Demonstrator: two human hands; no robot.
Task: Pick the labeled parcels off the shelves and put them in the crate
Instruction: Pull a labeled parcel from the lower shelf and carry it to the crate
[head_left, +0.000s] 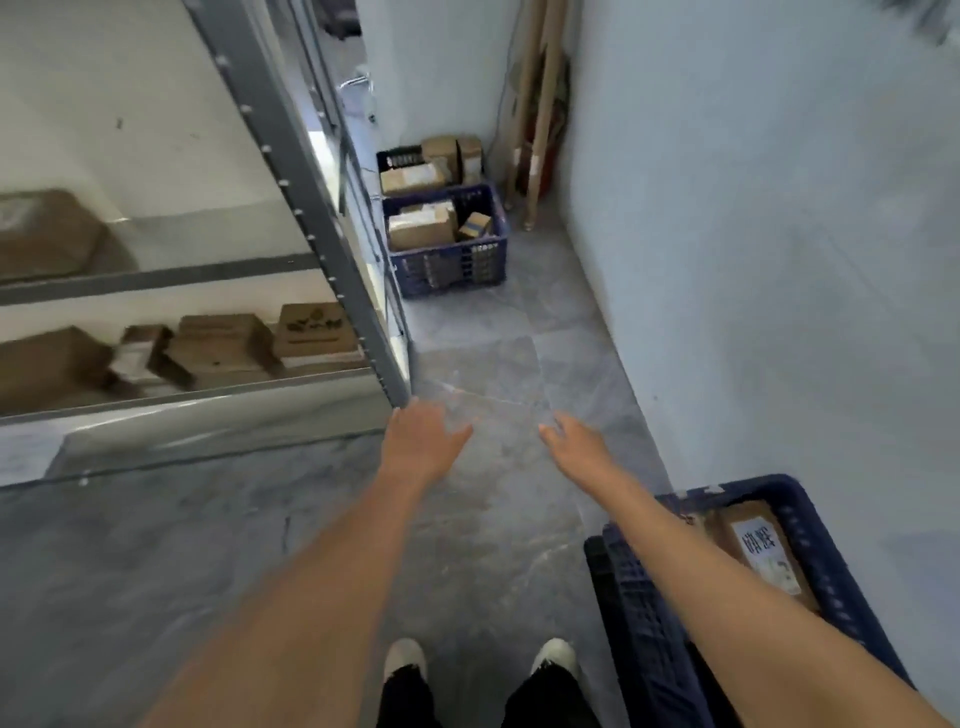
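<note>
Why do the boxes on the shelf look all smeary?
In the head view, motion blur smears the shelf boxes and both hands, left hand and right hand; the wide lens bends the shelf post; the parcel label in the near crate stays fairly readable.

Brown cardboard parcels (223, 343) sat on the lower shelf of the grey metal shelving (291, 171), several side by side, some tilted; one more parcel (47, 234) lay on the shelf above, blurred. Dark blue plastic crate (826, 525) stood on the floor at bottom right, next to the wall, w/ a labeled parcel (763, 551) lying flat inside, white label up.
</note>
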